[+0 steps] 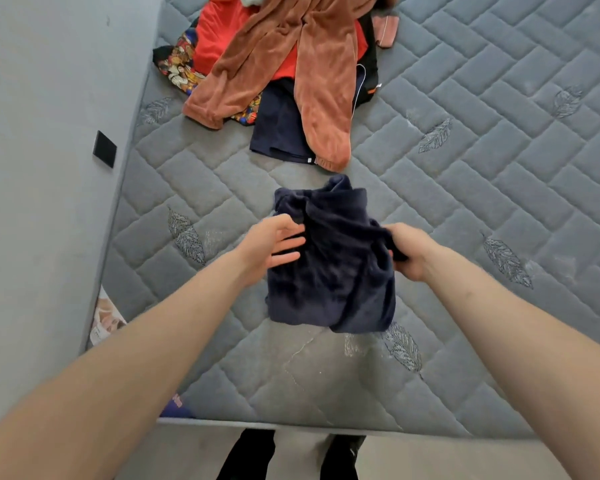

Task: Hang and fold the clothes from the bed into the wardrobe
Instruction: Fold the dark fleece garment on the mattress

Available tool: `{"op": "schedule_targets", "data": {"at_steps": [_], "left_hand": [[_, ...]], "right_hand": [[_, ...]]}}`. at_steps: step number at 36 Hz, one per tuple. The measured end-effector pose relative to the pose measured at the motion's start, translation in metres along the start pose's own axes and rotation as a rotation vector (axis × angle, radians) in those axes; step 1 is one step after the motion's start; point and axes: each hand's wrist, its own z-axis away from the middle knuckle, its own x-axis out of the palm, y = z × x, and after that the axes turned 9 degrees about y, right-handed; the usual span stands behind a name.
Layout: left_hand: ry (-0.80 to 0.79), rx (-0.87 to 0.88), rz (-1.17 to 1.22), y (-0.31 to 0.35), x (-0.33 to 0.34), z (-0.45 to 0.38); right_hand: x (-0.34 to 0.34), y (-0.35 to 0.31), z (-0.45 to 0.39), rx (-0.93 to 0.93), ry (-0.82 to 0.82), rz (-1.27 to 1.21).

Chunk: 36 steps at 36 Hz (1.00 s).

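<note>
Your two feet in dark shoes (246, 455) stand at the near edge of the grey quilted mattress (465, 188). Above the mattress's near half you hold a folded navy fleece garment (329, 271) between both hands. Your left hand (274, 247) lies against the garment's left side with fingers straight and spread, touching the fabric. Your right hand (407, 251) grips the garment's right edge, fingers curled into a fold of cloth. Whether the garment's lower edge touches the mattress is hard to tell. Farther up the mattress lies a pile of clothes: rust-brown fleece trousers (312, 64) on top, a dark navy piece (278, 133) beneath them, a red garment (219, 29) and a patterned cloth (177, 67) at the pile's left.
</note>
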Motion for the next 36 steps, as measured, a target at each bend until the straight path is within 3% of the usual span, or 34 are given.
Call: {"op": "schedule_targets", "data": {"at_steps": [5, 8, 10, 12, 15, 17, 19, 22, 24, 32, 36], "left_hand": [[0.155, 0.118, -0.089, 0.007, 0.009, -0.054], [0.161, 0.164, -0.213, -0.002, 0.013, -0.079], [0.121, 0.206, -0.342, -0.012, 0.013, -0.092], [0.102, 0.258, -0.461, -0.019, 0.010, -0.102], [0.235, 0.422, -0.580, -0.025, 0.006, -0.107], [0.441, 0.525, -0.695, -0.029, 0.003, -0.107], [0.523, 0.425, -0.737, -0.033, -0.003, -0.108], [0.481, 0.104, -0.552, -0.042, -0.011, -0.116], [0.438, -0.001, -0.443, -0.048, -0.013, -0.124], [0.158, 0.036, -0.167, -0.055, -0.006, -0.135], [0.194, -0.037, -0.134, -0.061, -0.009, -0.118]], "right_hand": [[0.032, -0.029, -0.037, -0.075, 0.123, -0.157], [0.047, -0.031, -0.056, -0.154, 0.050, -0.296], [0.047, -0.021, -0.069, -0.257, 0.077, -0.204], [0.043, -0.004, -0.071, -0.488, 0.221, 0.040], [0.040, 0.032, -0.064, -0.668, 0.250, 0.241], [0.040, 0.051, -0.065, -0.639, 0.225, 0.300], [0.042, 0.058, -0.070, -0.526, 0.202, 0.310], [0.048, 0.054, -0.081, -0.245, 0.134, 0.246], [0.050, 0.052, -0.089, -0.171, 0.094, 0.198], [0.049, 0.054, -0.110, -0.114, 0.059, 0.235], [0.038, 0.053, -0.106, -0.103, -0.030, 0.267]]}}
